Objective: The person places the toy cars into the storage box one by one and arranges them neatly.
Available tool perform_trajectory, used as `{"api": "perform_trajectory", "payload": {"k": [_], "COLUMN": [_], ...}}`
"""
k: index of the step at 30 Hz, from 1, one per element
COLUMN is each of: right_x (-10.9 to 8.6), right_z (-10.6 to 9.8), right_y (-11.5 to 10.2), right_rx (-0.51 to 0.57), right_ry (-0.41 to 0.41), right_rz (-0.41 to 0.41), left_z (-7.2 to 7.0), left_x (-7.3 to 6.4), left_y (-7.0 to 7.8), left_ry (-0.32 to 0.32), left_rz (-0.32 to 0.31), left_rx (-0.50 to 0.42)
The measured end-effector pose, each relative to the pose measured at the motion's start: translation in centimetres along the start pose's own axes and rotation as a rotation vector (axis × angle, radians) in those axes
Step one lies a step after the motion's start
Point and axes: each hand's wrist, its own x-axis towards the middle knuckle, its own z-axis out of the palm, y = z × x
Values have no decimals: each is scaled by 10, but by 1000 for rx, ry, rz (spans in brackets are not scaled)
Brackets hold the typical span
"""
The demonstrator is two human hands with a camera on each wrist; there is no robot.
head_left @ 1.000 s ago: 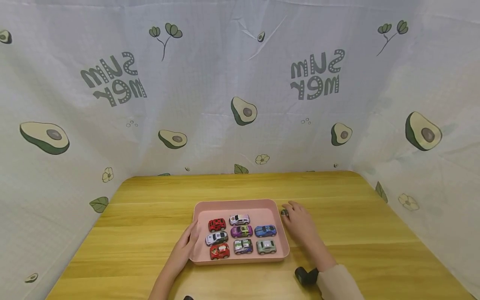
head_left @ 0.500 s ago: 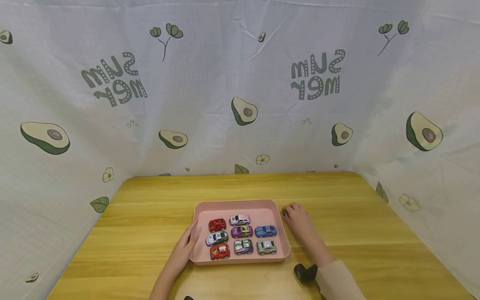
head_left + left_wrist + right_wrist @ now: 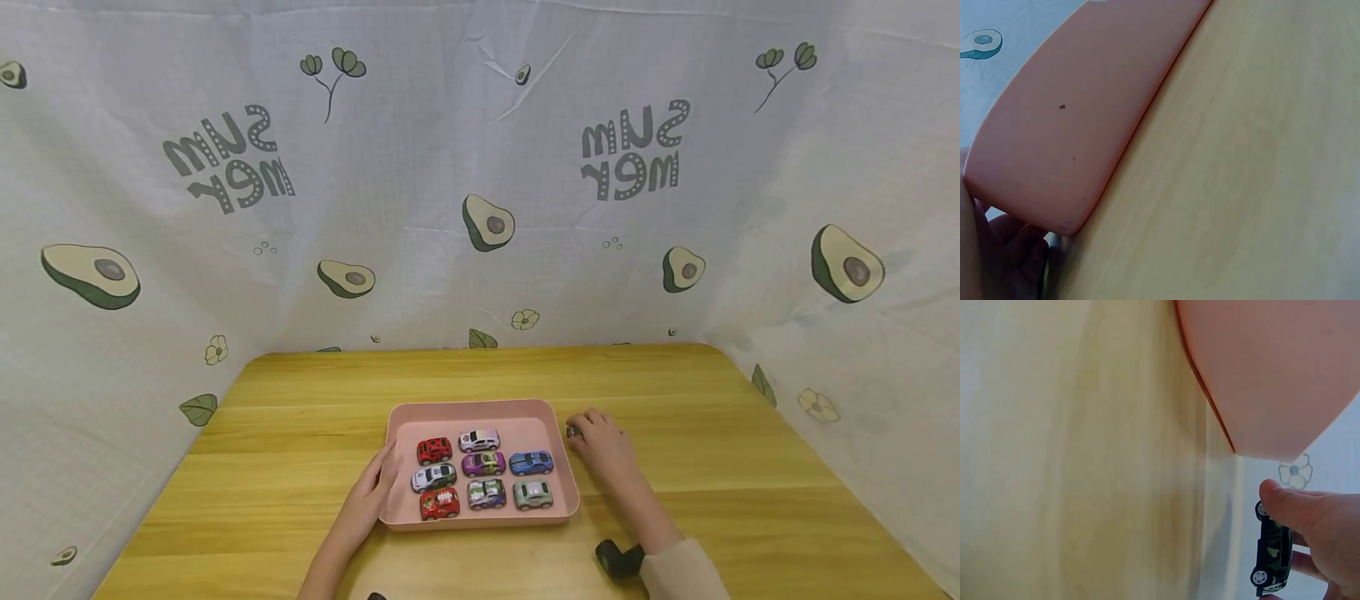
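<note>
My right hand [image 3: 604,450] pinches a small toy car [image 3: 1274,555] with a dark green camouflage pattern between thumb and fingers. It is just outside the right side of a pink tray [image 3: 517,410]; whether the car touches the table I cannot tell. In the head view the fingers cover most of that car. My left hand [image 3: 367,492] grips the tray's left side, with its fingertips partly behind the end wall in the left wrist view. Inside the tray stand several toy cars, among them a blue car [image 3: 531,462], a purple car [image 3: 483,463] and a red spotted car [image 3: 434,451].
The wooden table [image 3: 315,400] extends around the tray. A white curtain [image 3: 420,150] printed with avocados hangs at its back and sides. A black device [image 3: 619,559] sits by my right wrist.
My right hand has shifted slightly nearer to me with the camouflage toy car, and its fingers now cover more of it. The left hand and the tray stay put.
</note>
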Motion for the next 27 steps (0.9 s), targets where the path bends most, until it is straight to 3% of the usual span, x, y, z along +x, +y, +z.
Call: {"api": "perform_trajectory", "payload": {"k": [7, 14, 20, 27], "right_x": [-5, -3, -3, 2], "right_z": [-11, -24, -32, -25], "right_y": [-5, -14, -33, -60], "right_rx": [-8, -84, -118, -134], "right_ry": [15, 47, 99, 65], "right_rz": [-15, -25, -78, -108], "left_z": [1, 0, 0, 0], "left_x": [0, -1, -1, -1], "left_y": [0, 0, 0, 1], "left_ry": [1, 2, -8, -13], "left_rz": [4, 3, 4, -12], "left_rx": [6, 5, 0, 3]}}
